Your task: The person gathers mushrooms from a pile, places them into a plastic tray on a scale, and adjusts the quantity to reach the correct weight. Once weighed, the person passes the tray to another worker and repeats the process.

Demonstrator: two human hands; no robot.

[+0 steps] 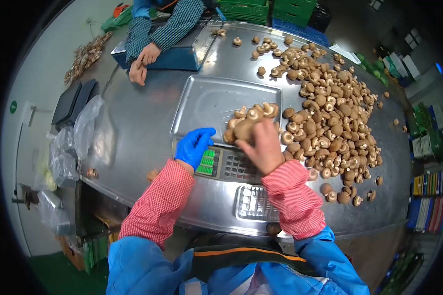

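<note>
My left hand (194, 146), in a blue glove, hovers by the near left edge of the metal weighing pan (192, 110). Its fingers are bent but apart, with nothing seen in them. My bare right hand (265, 147) is closed on a large brown shiitake mushroom (243, 130) over the pan's near right corner. Several more shiitakes (254, 114) lie in that corner, partly hidden by the hand. Below the pan is the scale's panel (221, 163), with green lit digits and a keypad partly covered by my right hand.
A big heap of shiitakes (337, 115) spreads over the steel table's right side. A clear plastic tray (253, 202) lies near the front edge. Across the table, another person's hands (145, 61) rest by a blue-sided box (177, 58). Plastic bags (87, 125) hang at the left.
</note>
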